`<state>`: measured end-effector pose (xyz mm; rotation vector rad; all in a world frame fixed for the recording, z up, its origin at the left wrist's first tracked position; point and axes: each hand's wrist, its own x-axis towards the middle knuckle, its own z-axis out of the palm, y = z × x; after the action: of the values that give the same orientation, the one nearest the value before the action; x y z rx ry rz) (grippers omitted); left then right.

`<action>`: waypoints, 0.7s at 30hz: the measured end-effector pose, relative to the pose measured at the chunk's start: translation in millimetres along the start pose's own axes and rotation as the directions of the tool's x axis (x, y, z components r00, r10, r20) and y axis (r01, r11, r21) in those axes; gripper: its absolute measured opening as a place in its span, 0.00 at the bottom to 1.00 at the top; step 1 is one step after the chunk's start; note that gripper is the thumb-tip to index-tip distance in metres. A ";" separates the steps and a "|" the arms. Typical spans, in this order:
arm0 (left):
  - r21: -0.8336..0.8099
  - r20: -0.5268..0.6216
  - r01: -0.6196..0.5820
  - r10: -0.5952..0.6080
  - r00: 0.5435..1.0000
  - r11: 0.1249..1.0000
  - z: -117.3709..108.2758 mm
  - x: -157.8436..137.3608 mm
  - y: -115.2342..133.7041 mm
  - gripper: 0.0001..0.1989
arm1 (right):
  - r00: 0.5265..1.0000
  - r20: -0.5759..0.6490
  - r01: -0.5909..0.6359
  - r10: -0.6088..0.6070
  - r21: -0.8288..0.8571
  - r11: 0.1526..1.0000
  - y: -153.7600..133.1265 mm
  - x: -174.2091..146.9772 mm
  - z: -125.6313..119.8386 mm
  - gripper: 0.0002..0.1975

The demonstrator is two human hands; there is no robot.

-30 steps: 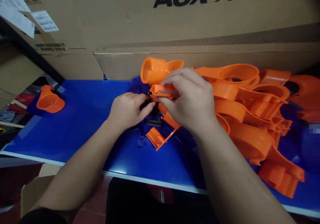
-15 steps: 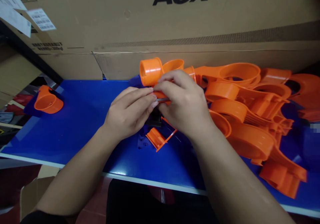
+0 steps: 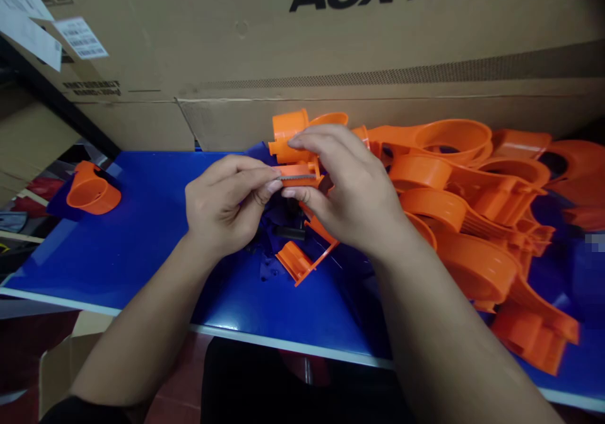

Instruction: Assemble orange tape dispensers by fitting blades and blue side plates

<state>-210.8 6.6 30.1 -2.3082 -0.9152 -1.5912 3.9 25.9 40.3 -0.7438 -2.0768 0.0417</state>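
An orange plastic part point(image 3: 295, 169), with a thin grey toothed strip point(image 3: 299, 177) along its near edge, is held up between my hands above the table. My left hand point(image 3: 227, 206) is closed, its thumb and fingertips pinching the left end of the part and strip. Curved around the right side of the same part is my right hand point(image 3: 352, 188), thumb below and fingers above. Its palm hides the right end. Just behind stands an orange cup-shaped piece point(image 3: 289, 125); whether it joins the held part I cannot tell. Below lie a black cylinder point(image 3: 290, 232) and an orange bracket-like piece point(image 3: 295, 260).
Orange ring-shaped plastic parts point(image 3: 472, 266) are heaped on the right of the blue table point(image 3: 155, 222). Another orange ring part point(image 3: 93, 192) lies at the far left edge. A large cardboard box point(image 3: 212, 40) stands along the back. Dark blue pieces point(image 3: 271, 266) lie under my hands.
My left hand has shifted slightly left and its grip has changed. My right fingers have lifted and spread, so the orange part and grey toothed strip show more.
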 end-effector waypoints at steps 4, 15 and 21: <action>0.094 0.030 -0.067 0.065 0.997 0.993 -3.4 0.2 3.4 0.07 | 1.000 0.001 -0.006 0.006 -0.009 1.000 -1.4 -0.5 2.6 0.22; 0.372 0.153 -0.218 0.172 0.973 0.902 -16.5 -4.0 2.4 0.09 | 0.993 0.094 -0.075 0.077 -0.021 0.997 -14.5 1.2 5.9 0.20; 0.387 0.102 -0.213 0.188 0.977 0.897 -20.7 -2.4 -6.5 0.09 | 0.999 0.038 -0.035 0.037 -0.061 0.998 -9.5 1.5 0.0 0.19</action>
<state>-231.3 0.9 35.2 -2.0928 -0.8823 -1.1336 -1.4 18.9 44.3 -0.8230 -2.1094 0.0138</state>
